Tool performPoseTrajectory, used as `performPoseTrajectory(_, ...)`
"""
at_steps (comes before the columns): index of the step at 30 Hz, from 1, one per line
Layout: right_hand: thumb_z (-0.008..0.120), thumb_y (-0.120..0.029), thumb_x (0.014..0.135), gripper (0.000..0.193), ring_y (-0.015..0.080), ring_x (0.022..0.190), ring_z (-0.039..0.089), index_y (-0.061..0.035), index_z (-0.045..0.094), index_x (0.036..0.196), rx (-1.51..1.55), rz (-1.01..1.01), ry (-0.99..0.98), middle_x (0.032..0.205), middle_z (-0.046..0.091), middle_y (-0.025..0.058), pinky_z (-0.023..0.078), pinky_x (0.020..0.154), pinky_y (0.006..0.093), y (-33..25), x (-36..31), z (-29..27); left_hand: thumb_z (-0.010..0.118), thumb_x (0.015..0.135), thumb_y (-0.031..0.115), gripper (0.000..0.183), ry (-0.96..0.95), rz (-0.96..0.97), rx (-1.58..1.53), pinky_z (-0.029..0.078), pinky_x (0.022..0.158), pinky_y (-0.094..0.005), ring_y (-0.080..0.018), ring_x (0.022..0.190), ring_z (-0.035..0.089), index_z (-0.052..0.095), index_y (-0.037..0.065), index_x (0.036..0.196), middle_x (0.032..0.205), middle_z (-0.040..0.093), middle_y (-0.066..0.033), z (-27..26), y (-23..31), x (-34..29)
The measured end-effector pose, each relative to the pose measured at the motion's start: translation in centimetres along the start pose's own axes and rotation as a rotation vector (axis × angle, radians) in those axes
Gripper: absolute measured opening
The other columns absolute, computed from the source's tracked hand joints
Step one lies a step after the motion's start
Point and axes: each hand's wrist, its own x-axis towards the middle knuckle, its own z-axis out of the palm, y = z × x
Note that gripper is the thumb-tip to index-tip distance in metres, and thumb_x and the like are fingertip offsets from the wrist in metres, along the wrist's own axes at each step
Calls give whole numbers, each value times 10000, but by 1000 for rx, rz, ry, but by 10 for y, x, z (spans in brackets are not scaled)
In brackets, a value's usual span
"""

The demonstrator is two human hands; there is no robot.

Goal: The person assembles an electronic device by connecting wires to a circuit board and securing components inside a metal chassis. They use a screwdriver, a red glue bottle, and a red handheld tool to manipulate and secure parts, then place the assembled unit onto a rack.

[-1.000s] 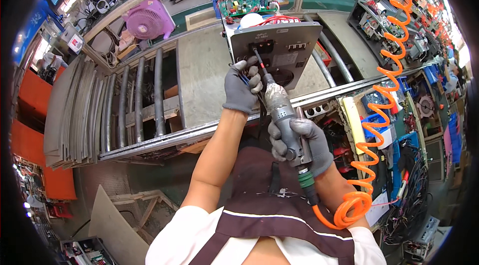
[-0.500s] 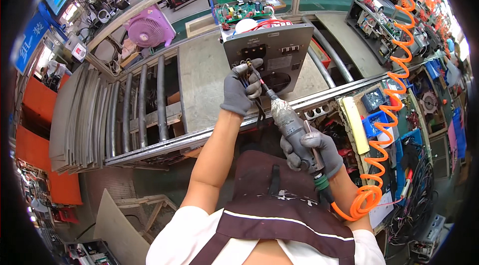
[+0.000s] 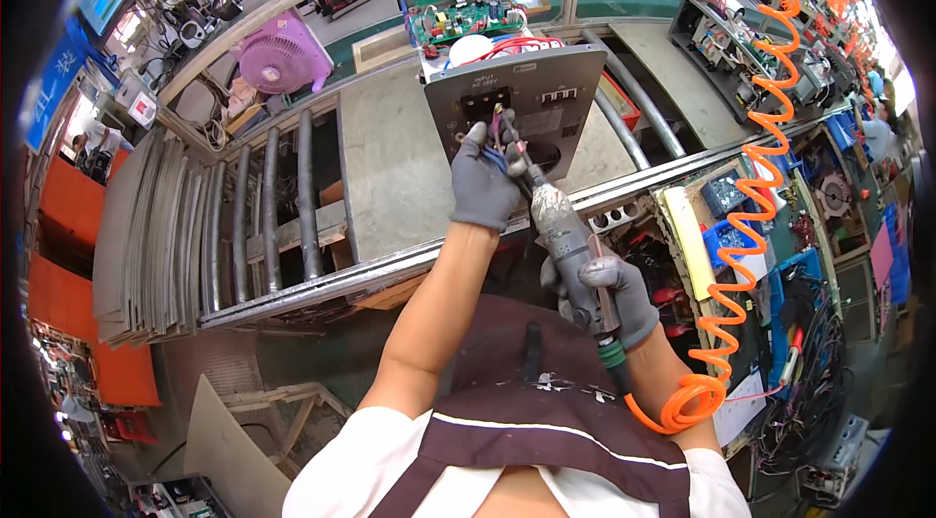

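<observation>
My gloved right hand [image 3: 629, 296] is wrapped round a grey air screwdriver [image 3: 564, 237], which slants up and away from me. Its bit reaches toward a black terminal block [image 3: 480, 104] on the dark grey panel [image 3: 556, 84] of an open electrical unit. Just below that block, my gloved left hand [image 3: 485, 188] is closed on thin wires [image 3: 497, 149], beside the bit. Whether the bit touches a screw is too small to tell. Green circuit boards [image 3: 468, 25] and red wires show behind the panel's top edge.
An orange coiled air hose [image 3: 746, 274] runs from the screwdriver up the right side. The unit stands on a metal plate over a roller conveyor [image 3: 307, 196]. Grey sheets [image 3: 146, 235] are stacked at left, a purple fan [image 3: 278, 59] behind. Blue bins [image 3: 726, 240] lie at right.
My left hand has turned and shifted slightly right and down with the wires. The screwdriver's bit has moved up to the terminal block, clear of my left fingertips.
</observation>
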Motion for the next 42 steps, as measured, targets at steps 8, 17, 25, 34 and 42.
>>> performPoseTrajectory(8, 592, -174, 712, 660, 80, 563, 543, -69, 394, 1333, -143, -142, 122, 831, 588, 58, 470, 474, 198, 0, 16, 14, 476, 944, 240, 240, 298, 99, 197, 456, 551, -278, -167, 609, 495, 547, 15, 988, 719, 528, -50, 25, -14, 15)
performPoseTrajectory(17, 598, -153, 718, 590, 79, 547, 538, -74, 441, 1281, -86, -70, 88, 800, 574, 41, 465, 478, 192, -4, 15, 26, 490, 940, 266, 263, 346, 130, 206, 484, 503, -284, -163, 590, 500, 522, 6, 972, 722, 514, -64, 18, -19, 23)
performPoseTrajectory(25, 603, -160, 706, 629, 69, 574, 531, -47, 422, 1297, -174, -68, 131, 802, 572, 35, 448, 493, 195, -10, 11, 27, 521, 904, 174, 218, 425, 179, 33, 536, 709, -370, -262, 773, 571, 502, -31, 978, 863, 565, -162, 22, -11, 7)
performPoseTrajectory(34, 614, -211, 632, 761, 82, 503, 502, -55, 385, 1341, -239, 40, 78, 802, 573, 55, 401, 429, 196, -14, -26, 21, 365, 927, -14, 317, 349, 335, -116, 484, 964, -383, -358, 1098, 515, 376, -140, 1217, 1225, 461, -258, -24, 17, -38)
performPoseTrajectory(42, 650, -244, 587, 839, 118, 553, 562, -29, 349, 1341, -251, 210, 20, 824, 585, 104, 483, 459, 213, -14, -26, 16, 412, 973, 299, 312, 229, 105, 198, 293, 352, -214, -102, 454, 440, 554, 24, 1005, 677, 580, -65, -13, 31, -55)
